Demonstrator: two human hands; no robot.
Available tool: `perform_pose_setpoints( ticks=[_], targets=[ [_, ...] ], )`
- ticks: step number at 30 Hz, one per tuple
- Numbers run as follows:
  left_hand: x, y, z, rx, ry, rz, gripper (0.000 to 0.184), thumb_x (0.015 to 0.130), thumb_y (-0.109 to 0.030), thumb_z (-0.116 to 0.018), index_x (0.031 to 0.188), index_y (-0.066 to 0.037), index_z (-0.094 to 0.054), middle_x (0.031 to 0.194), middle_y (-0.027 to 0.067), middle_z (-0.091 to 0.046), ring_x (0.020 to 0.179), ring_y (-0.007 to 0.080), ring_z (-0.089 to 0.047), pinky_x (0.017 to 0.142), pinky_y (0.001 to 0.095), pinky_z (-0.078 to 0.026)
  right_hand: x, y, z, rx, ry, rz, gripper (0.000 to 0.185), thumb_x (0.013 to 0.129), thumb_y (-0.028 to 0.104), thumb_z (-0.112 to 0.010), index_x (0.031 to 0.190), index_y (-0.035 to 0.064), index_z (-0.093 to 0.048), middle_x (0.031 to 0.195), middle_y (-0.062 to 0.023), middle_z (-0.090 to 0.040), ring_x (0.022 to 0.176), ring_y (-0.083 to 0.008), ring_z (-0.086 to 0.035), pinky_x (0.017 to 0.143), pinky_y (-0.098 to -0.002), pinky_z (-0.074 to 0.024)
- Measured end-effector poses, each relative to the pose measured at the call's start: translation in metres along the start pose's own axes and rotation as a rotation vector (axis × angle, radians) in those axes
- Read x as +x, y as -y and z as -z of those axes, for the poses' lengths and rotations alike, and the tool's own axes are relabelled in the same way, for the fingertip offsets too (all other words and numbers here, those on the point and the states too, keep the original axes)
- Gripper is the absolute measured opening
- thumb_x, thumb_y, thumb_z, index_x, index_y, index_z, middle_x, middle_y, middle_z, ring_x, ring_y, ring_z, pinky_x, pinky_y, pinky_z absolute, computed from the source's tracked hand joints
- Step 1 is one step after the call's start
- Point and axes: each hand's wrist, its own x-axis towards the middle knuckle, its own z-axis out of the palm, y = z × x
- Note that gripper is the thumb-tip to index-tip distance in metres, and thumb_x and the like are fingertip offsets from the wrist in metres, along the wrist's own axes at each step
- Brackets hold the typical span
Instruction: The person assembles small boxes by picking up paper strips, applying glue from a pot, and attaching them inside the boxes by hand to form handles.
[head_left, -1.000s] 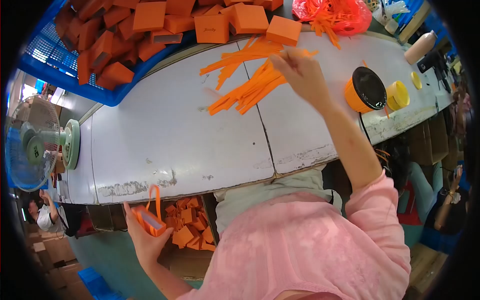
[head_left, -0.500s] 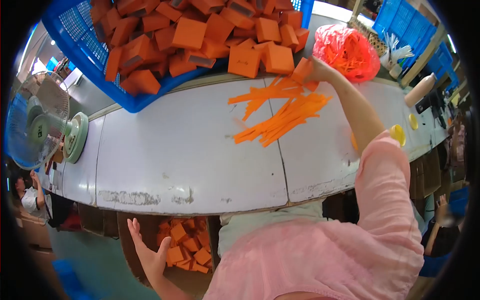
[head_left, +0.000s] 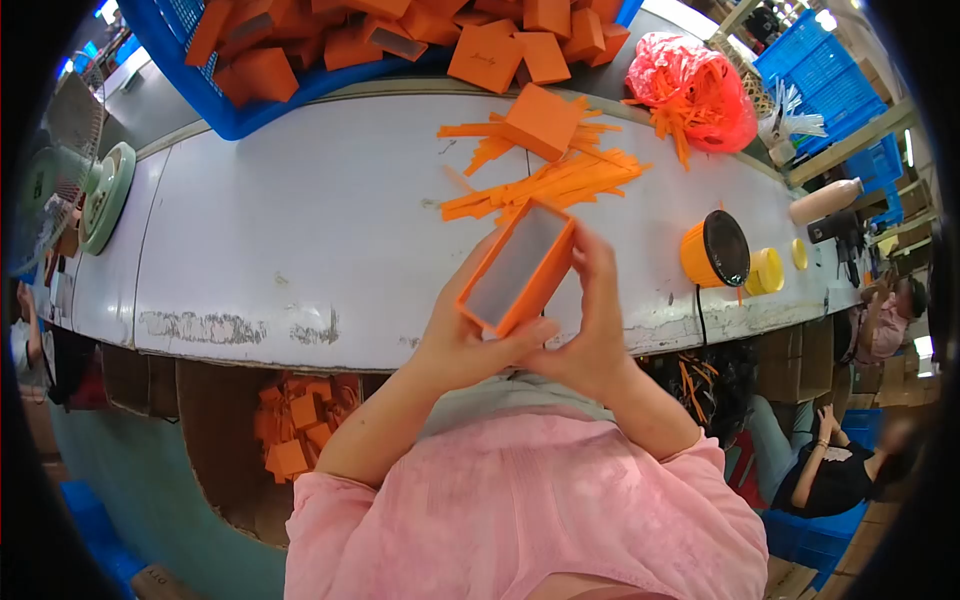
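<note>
Both my hands hold an orange box (head_left: 541, 292) over the near part of the table, its grey-lined open side facing up. My left hand (head_left: 452, 335) grips the box's left side and near end, thumb across the front. My right hand (head_left: 597, 325) is on the right side, fingers bent around it. Just beyond, flat orange strips (head_left: 560, 185) lie in a loose pile. Another orange box (head_left: 542, 120) rests on the far part of that pile.
A blue basket (head_left: 240, 122) heaped with orange boxes stands at the back. Right of it sits a red plastic bag (head_left: 735, 122) of orange strips. An orange tub with a black top (head_left: 718, 250) is at right, a fan base (head_left: 108, 200) at left. Below the table is a carton (head_left: 215, 440) of orange pieces.
My right hand has come back from beside the red bag. My left hand has risen from below the table edge. Both now hold one box; another box now lies on the strips.
</note>
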Motion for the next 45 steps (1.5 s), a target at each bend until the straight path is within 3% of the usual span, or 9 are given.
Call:
perform_pose_setpoints(
  ticks=[4,8,14,20,30,36,41,44,45],
  targets=[
    [-0.028,-0.003,0.045,-0.259,0.184,0.232,0.074,0.075,-0.01,-0.084,0.14,-0.005,-0.048,0.121,0.0038,-0.06,0.116,0.0123,-0.055,0.097,0.0306,-0.046,-0.016,-0.015,0.017,0.384,0.282,-0.105,0.114,0.066,0.023,-0.093,0.153,0.0036,-0.022,0.136,-0.0169,-0.045,0.123,-0.0293,-0.05,0.098,-0.0404,-0.0469],
    [-0.033,-0.001,0.047,-0.061,0.169,0.252,0.082,0.073,-0.015,-0.085,0.142,0.0,-0.042,0.125,0.0067,-0.058,0.118,0.017,-0.057,0.095,0.0336,-0.048,-0.005,-0.007,0.002,0.403,0.295,-0.054,0.036,0.084,0.019,-0.077,0.109,-0.0001,-0.059,0.1,-0.0095,-0.061,0.089,-0.0182,-0.058,0.079,-0.0302,-0.0472],
    [-0.04,-0.006,0.015,0.746,-0.11,-0.115,0.139,0.062,-0.034,-0.095,0.153,0.007,0.001,0.142,0.0236,-0.039,0.132,0.0394,-0.041,0.107,0.0466,-0.04,-0.004,-0.01,-0.038,0.25,-0.03,-0.135,0.037,0.085,0.026,-0.078,0.099,0.0003,-0.055,0.084,-0.0127,-0.056,0.071,-0.027,-0.057,0.062,-0.0362,-0.0463],
    [-0.043,0.011,0.041,0.392,-0.127,0.14,0.124,0.064,-0.026,-0.092,0.151,0.003,-0.009,0.137,0.0191,-0.04,0.125,0.0316,-0.048,0.102,0.0428,-0.044,0.015,-0.009,-0.044,0.335,0.346,0.037,0.039,0.089,0.036,-0.075,0.097,0.0023,-0.056,0.083,-0.0122,-0.058,0.068,-0.0287,-0.059,0.061,-0.0371,-0.0491],
    [-0.065,-0.009,0.062,0.305,-0.07,0.022,0.119,0.06,-0.028,-0.093,0.152,0.002,-0.023,0.136,0.0148,-0.045,0.12,0.0278,-0.051,0.099,0.0397,-0.045,0.144,-0.101,-0.09,-0.651,0.416,0.045,0.022,0.094,0.021,-0.066,0.094,-0.0009,-0.064,0.087,-0.0098,-0.066,0.089,-0.0195,-0.066,0.078,-0.0331,-0.0512],
    [-0.073,-0.036,0.07,-0.281,-0.212,-0.05,0.12,0.058,-0.051,-0.094,0.147,0.006,-0.037,0.151,0.0223,-0.04,0.112,0.0258,-0.062,0.09,0.0384,-0.052,0.113,-0.017,-0.027,0.973,0.357,-0.453,0.012,0.096,0.012,-0.062,0.094,0.0004,-0.06,0.08,-0.0056,-0.064,0.061,-0.0085,-0.053,0.062,-0.0261,-0.0517],
    [-0.06,-0.03,0.05,-0.248,-0.013,-0.05,0.145,0.038,-0.072,-0.089,0.149,0.005,-0.036,0.157,0.0238,-0.03,0.109,0.0246,-0.063,0.089,0.0388,-0.053,0.075,-0.006,-0.007,0.955,0.351,-0.519,0.01,0.097,0.009,-0.06,0.094,0.0011,-0.056,0.076,-0.0022,-0.053,0.057,-0.0044,-0.043,0.047,-0.0205,-0.0392],
    [-0.035,-0.037,0.036,-0.186,-0.113,0.482,0.123,0.059,-0.06,-0.09,0.152,-0.001,-0.036,0.161,0.0204,-0.024,0.112,0.0264,-0.063,0.095,0.0409,-0.051,0.061,-0.009,0.003,0.889,0.307,-0.554,0.01,0.097,0.01,-0.061,0.094,0.0011,-0.057,0.076,-0.0021,-0.055,0.056,-0.0044,-0.045,0.047,-0.0206,-0.0388],
    [-0.035,-0.014,0.042,-0.229,0.072,0.22,0.106,0.071,-0.048,-0.085,0.152,-0.003,-0.036,0.162,0.0202,-0.023,0.112,0.0268,-0.064,0.096,0.0403,-0.052,0.057,-0.01,0.007,0.86,0.299,-0.554,0.011,0.097,0.01,-0.062,0.095,0.001,-0.057,0.076,-0.0019,-0.056,0.056,-0.0043,-0.046,0.047,-0.0207,-0.039]
  ],
)
